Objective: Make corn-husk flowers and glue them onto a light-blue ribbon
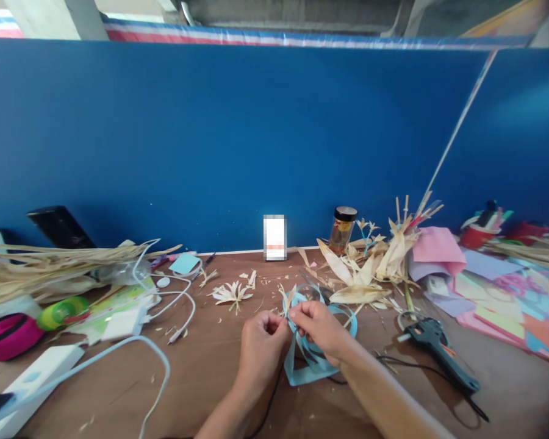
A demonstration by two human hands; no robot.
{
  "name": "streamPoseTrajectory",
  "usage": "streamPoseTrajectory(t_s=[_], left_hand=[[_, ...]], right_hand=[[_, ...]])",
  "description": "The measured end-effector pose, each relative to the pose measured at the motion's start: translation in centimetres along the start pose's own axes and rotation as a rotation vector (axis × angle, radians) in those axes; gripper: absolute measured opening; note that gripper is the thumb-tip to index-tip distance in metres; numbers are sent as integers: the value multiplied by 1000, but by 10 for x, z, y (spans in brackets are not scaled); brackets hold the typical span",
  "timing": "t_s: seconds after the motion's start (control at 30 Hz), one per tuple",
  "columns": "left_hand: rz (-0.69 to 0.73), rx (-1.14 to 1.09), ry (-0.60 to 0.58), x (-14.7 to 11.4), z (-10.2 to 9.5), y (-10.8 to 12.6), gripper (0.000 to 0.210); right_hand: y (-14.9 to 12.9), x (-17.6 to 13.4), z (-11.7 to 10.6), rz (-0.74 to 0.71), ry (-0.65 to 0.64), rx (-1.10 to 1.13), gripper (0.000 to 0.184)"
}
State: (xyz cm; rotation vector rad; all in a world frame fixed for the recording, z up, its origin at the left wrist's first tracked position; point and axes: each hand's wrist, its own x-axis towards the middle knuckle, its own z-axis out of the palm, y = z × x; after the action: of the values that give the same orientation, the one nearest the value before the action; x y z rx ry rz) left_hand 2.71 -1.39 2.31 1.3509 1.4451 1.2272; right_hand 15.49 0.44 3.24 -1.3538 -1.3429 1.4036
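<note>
A small flower of dried husk [287,297] stands upright between my two hands, its base at my fingertips. My left hand [261,341] is closed in a pinch at that base from the left. From the right, my right hand [318,326] pinches a light blue ribbon [308,377] against the same spot; the fingers partly hide the contact. Loops of the ribbon lie on the table under and behind my right hand. To the left, a larger husk flower [234,295] rests on the brown tabletop among scraps.
A hot glue gun [439,353] with a black cord lies at the right. Behind are a black-lidded jar [343,228], dried husks [359,280] and a phone-like upright object [275,238]. Coloured paper [498,305] covers the far right. White cables and a power strip [32,384] occupy the left.
</note>
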Motion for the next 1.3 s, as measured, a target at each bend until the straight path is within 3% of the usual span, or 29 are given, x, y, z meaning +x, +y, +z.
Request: streamPoseTrajectory(t_s=[0.2,0.5,0.8,1.13,1.3], left_hand=[[83,214,22,-2,-1,1,19],[252,514,99,-4,-1,-6,23],[283,453,115,-5,-1,-6,17],[319,601,99,-6,1,-4,17],[224,405,80,-5,0,-6,16]], right_hand=[[-2,-3,6,-130,102,-40,16],[-2,-3,10,-105,127,20,21],[4,-1,8,-105,125,29,31],[4,2,4,-188,136,-143,34],[-1,-1,2,-288,121,-193,32]])
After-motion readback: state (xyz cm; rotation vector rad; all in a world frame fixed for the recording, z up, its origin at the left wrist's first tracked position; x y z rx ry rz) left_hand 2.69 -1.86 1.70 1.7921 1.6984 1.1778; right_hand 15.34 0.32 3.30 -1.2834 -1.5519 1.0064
